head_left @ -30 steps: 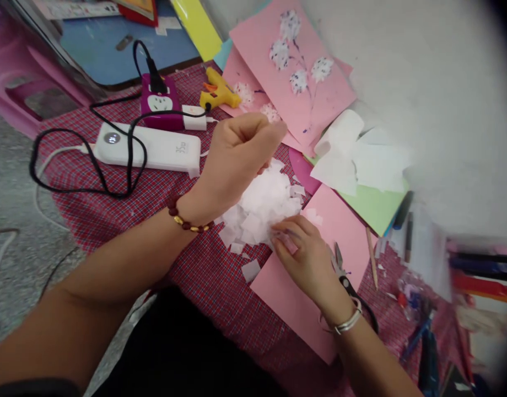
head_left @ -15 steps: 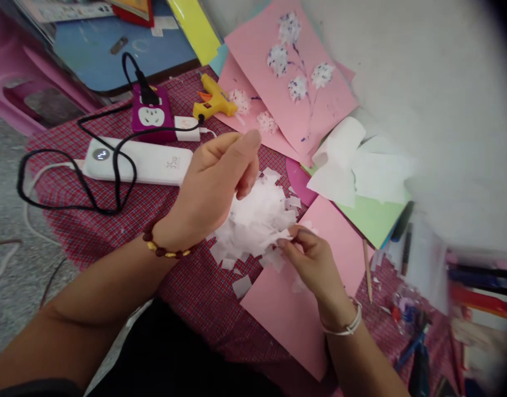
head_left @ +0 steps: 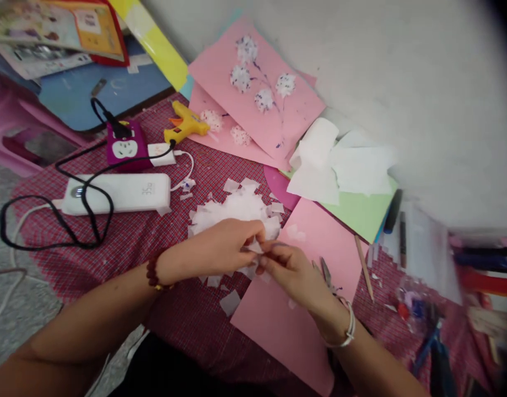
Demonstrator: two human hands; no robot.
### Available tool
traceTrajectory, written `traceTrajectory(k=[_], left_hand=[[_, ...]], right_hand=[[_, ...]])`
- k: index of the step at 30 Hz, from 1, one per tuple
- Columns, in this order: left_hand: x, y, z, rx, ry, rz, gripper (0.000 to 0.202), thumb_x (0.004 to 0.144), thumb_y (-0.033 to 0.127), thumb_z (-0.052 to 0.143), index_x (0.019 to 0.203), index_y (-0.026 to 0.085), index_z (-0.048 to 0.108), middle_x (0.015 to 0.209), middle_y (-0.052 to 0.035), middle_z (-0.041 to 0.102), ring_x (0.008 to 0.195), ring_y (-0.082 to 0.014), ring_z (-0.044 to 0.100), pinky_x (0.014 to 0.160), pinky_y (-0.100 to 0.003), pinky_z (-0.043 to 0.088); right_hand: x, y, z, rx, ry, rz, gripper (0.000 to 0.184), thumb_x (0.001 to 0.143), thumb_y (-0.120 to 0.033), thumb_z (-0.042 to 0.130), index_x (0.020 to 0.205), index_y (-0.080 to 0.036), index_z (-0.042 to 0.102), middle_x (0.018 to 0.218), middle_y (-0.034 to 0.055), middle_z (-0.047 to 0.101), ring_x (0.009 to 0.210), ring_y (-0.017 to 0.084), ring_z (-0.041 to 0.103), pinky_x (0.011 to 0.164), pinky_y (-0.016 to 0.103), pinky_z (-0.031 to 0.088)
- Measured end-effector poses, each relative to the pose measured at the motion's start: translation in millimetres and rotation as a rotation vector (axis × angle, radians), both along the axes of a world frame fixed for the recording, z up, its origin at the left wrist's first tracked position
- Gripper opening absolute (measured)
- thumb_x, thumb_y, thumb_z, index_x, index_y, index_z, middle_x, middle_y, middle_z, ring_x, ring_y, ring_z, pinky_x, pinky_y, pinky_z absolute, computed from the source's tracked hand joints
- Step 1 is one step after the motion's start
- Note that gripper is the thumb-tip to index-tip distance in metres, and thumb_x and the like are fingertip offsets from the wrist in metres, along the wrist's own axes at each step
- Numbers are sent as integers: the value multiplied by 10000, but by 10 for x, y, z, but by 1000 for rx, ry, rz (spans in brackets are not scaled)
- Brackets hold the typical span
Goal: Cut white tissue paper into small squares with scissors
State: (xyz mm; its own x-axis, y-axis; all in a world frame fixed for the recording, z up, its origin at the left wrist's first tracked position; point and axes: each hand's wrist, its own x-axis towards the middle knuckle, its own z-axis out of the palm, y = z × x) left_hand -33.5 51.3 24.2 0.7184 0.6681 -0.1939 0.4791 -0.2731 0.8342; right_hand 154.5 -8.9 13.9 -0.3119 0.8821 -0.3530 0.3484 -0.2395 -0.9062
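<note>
My left hand (head_left: 220, 246) and my right hand (head_left: 297, 275) meet fingertip to fingertip over the near edge of a heap of small white paper pieces (head_left: 232, 208). Between them is a small white paper piece (head_left: 255, 247), pinched by the fingers of both hands. Below my right hand lies a pink sheet (head_left: 278, 336) with a few pale scraps on it. Scissors (head_left: 325, 271) show partly behind my right wrist. A single white square (head_left: 230, 302) rests on the checked cloth.
A yellow glue gun (head_left: 186, 122), a purple power socket (head_left: 127, 146) and a white power bank (head_left: 117, 193) with a looping black cable stand left. Pink sheets with white paper flowers (head_left: 264, 100) lie at the back. White paper (head_left: 315, 162), a pencil (head_left: 364, 269) and pens are right.
My left hand has come down to meet my right hand at the near edge of the heap. The view has shifted, and the scissors now show beside my right wrist.
</note>
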Motion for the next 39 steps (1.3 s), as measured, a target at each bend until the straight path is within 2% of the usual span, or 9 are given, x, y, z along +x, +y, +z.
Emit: traceTrajectory(k=[4,9,13,22,26,29,34,37,39], left_hand=[[-97,120,0,37,69,-37,113,783,173,507,784,177,620,641,29,583,582,-115,504,557,-223,331],[-253,269,76,134,44,24,282,845,290,536,593,164,561,597,17,548,565,-104,482,553,-222,334],[-304,299,90,198,-1,98,448,917,351,468,516,159,523,622,-2,540,542,-90,445,539,-227,336],[-272,272,127,220,-7,348,160,853,317,579,778,196,651,665,17,602,607,-127,500,542,-237,358],[-280,274,114,223,-35,330,120,839,305,596,815,212,668,721,10,650,636,-136,532,556,-236,378],[-277,269,111,229,-33,318,131,842,305,590,799,205,663,728,8,656,645,-134,535,571,-235,386],[-261,235,146,197,-73,326,137,855,285,569,783,197,644,695,20,616,635,-118,510,578,-231,375],[-261,223,168,185,-105,307,132,853,280,564,775,196,631,665,28,589,610,-111,490,555,-228,353],[-270,222,175,195,-111,294,132,847,279,564,767,195,627,657,31,585,604,-109,489,549,-225,345]], right_hand=[[188,-67,32,116,-143,92,183,882,-172,536,927,-202,711,1037,62,744,826,183,692,714,304,548],[699,17,-31,354,-531,-56,194,878,-182,541,984,-187,703,956,70,761,758,209,694,687,340,540],[923,131,-58,428,-664,-105,176,873,-193,540,938,-181,704,933,78,754,766,220,701,694,351,538],[783,323,-145,496,-717,97,285,842,-105,532,1085,-188,654,1085,97,662,900,233,663,781,357,516],[712,356,-163,482,-703,170,183,862,-97,496,848,-193,652,908,69,663,820,224,638,756,353,483],[738,353,-137,447,-603,131,192,834,-79,485,738,-197,603,813,49,650,772,210,618,715,335,475],[821,334,-115,403,-470,-18,116,833,-130,500,825,-184,602,825,47,634,743,200,624,672,324,507],[760,318,-111,501,-603,23,217,782,-126,570,980,-163,650,1038,120,643,970,274,618,839,421,509],[682,291,-77,499,-635,115,218,768,-115,590,966,-159,671,1049,134,650,1013,300,602,893,467,483]])
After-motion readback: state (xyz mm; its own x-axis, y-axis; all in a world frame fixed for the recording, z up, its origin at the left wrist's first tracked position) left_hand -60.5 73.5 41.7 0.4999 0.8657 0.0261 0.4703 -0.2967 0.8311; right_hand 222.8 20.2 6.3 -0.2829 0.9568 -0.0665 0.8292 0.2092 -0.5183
